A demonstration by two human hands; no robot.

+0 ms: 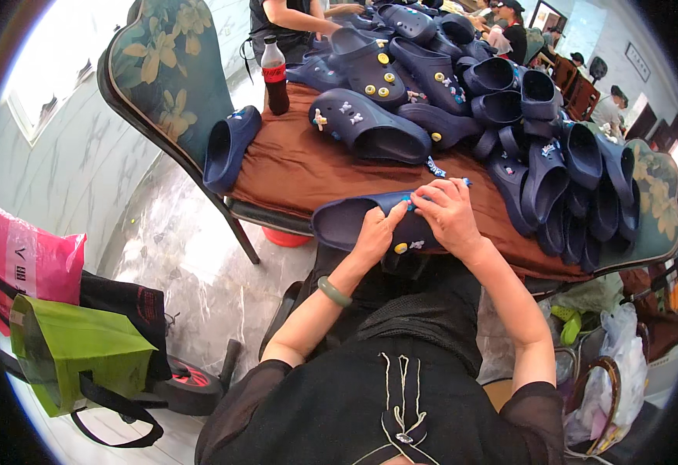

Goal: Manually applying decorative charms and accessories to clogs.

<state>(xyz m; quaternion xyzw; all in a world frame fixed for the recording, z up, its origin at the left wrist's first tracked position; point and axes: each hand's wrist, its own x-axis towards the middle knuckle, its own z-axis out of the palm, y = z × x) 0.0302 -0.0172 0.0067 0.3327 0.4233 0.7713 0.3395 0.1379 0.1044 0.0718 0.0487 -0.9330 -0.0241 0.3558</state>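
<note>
A navy blue clog (341,222) lies across my lap at the near edge of the cloth, its opening toward the left. My left hand (377,236) grips its upper, the thumb pressed beside a small light blue shoe charm (409,203). Over the toe part, my right hand (449,217) is closed, thumb and forefinger pinching at that charm. A round yellow charm (400,248) and a small white one sit on the clog's side below. Just beyond my right hand, a blue and white charm (435,166) rests on the brown cloth (292,174).
A big heap of navy clogs (377,128), several with charms, covers the far and right side. One clog (231,147) rests by the left chair (170,70). A cola bottle (274,77) stands behind it. Bags, one green (83,349), sit lower left. Other people work beyond.
</note>
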